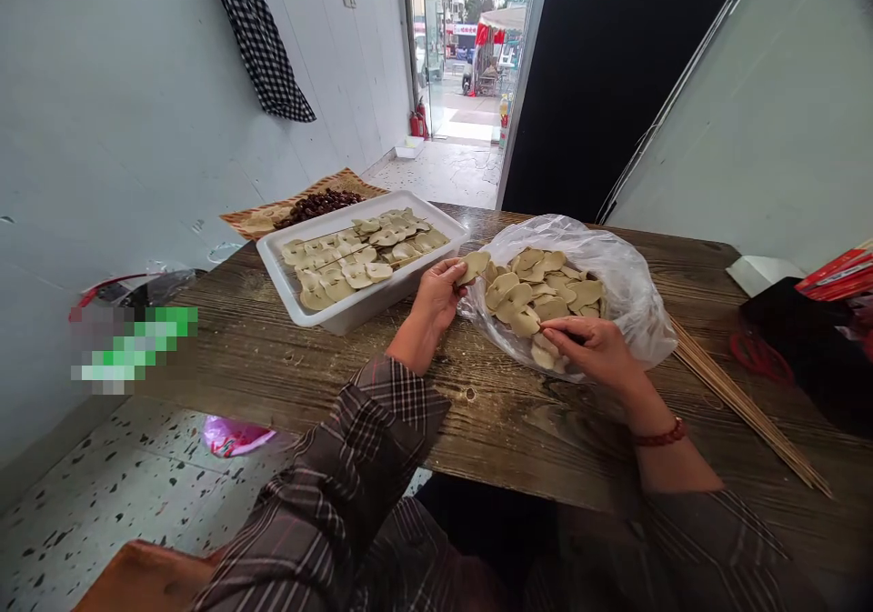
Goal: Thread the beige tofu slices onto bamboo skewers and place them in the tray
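My left hand is closed, pinching a flat, pale beige, oval slice at the left edge of a clear plastic bag. Many similar slices lie heaped in the bag's open mouth. At the front of the heap my right hand is closed, thumb and fingertips pinched against the edge of a slice. Whatever lies between those fingertips is too small to make out. Left of the bag, a white plastic tray holds rows of skewered slices.
A bundle of thin wooden skewers lies right of the bag. Beyond it are red scissors and a black holder with red-wrapped packets. Dark red dates or similar fruit sit on patterned paper behind the tray.
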The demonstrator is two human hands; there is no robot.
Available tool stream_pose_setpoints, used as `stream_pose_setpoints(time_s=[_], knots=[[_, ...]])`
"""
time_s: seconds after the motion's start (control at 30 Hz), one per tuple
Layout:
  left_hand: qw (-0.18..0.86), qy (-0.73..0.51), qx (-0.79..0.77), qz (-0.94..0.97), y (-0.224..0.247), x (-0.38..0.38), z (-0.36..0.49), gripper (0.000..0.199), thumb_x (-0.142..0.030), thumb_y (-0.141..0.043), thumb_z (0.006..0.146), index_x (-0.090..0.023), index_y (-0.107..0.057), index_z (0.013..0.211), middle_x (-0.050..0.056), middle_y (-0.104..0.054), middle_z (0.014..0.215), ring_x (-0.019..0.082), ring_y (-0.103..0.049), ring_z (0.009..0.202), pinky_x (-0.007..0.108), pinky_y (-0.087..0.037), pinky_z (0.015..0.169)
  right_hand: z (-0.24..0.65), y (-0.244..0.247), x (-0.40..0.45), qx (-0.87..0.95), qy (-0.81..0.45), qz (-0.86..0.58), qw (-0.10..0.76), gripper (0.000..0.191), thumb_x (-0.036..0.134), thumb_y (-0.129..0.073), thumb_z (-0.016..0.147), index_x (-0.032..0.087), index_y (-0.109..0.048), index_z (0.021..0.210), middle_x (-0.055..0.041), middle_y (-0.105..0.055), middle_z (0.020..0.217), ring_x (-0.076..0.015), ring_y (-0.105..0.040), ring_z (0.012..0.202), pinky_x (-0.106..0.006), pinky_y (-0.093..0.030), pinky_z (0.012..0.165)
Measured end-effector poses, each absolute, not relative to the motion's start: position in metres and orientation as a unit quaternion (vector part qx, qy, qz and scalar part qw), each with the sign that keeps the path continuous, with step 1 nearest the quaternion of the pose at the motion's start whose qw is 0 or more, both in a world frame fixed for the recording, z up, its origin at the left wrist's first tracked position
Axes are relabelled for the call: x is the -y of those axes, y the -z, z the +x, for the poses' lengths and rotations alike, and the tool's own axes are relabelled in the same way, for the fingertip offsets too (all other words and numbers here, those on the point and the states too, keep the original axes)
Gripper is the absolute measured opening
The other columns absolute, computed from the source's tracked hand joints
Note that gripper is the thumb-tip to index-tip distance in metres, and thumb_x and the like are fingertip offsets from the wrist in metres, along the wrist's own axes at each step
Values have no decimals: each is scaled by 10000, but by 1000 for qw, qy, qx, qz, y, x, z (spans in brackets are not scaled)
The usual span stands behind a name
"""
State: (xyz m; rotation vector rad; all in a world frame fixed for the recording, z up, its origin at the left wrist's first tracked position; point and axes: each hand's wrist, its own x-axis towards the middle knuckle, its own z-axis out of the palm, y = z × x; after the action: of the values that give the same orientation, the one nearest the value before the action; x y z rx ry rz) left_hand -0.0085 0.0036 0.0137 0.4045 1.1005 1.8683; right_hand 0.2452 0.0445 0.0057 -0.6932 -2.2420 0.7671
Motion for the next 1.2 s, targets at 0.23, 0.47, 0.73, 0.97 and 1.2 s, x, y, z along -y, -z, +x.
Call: stream_pose_setpoints(time_s=[0.23, 0.47, 0.73, 0.97, 1.2], knots=[[491, -742, -440, 123, -16, -2, -5, 112, -91, -687, 733, -150, -601, 776, -23, -621, 609, 77, -589, 492, 172, -378, 446, 245, -2, -45, 859, -290, -258, 334, 217, 355, -621, 882, 224, -795, 878, -56, -789, 876, -227, -732, 795, -329, -564, 723], [453, -746, -458, 169, -15, -2, 1, 156, -116, -707, 676, -154, -582, 761, -31, -622, 628, 83, -604, 530, 169, -392, 455, 240, 0, -42, 860, -279, -270, 330, 222, 326, -600, 892, 211, -788, 872, -45, -788, 852, -216, -729, 764, -304, -549, 700], [369, -752, -488, 244, -10, -4, 0, 220, -202, -731, 605, -153, -595, 770, -35, -633, 665, 86, -590, 543, 197, -419, 506, 238, 1, -43, 855, -285, -280, 331, 211, 299, -601, 878, 204, -789, 861, -52, -792, 869, -221, -734, 779, -296, -535, 686], [332, -747, -502, 281, -7, -6, 0, 224, -222, -738, 608, -157, -574, 745, -32, -610, 625, 93, -583, 538, 201, -391, 514, 236, 3, -42, 851, -290, -284, 332, 212, 302, -603, 875, 206, -791, 876, -56, -791, 872, -220, -728, 767, -300, -525, 676], [357, -722, -490, 334, -2, -5, 5, 221, -225, -771, 628, -148, -579, 706, -43, -548, 564, 51, -435, 499, 190, -332, 509, 233, 2, -40, 840, -297, -295, 345, 227, 314, -600, 868, 189, -789, 860, -67, -788, 865, -222, -719, 773, -314, -523, 717]])
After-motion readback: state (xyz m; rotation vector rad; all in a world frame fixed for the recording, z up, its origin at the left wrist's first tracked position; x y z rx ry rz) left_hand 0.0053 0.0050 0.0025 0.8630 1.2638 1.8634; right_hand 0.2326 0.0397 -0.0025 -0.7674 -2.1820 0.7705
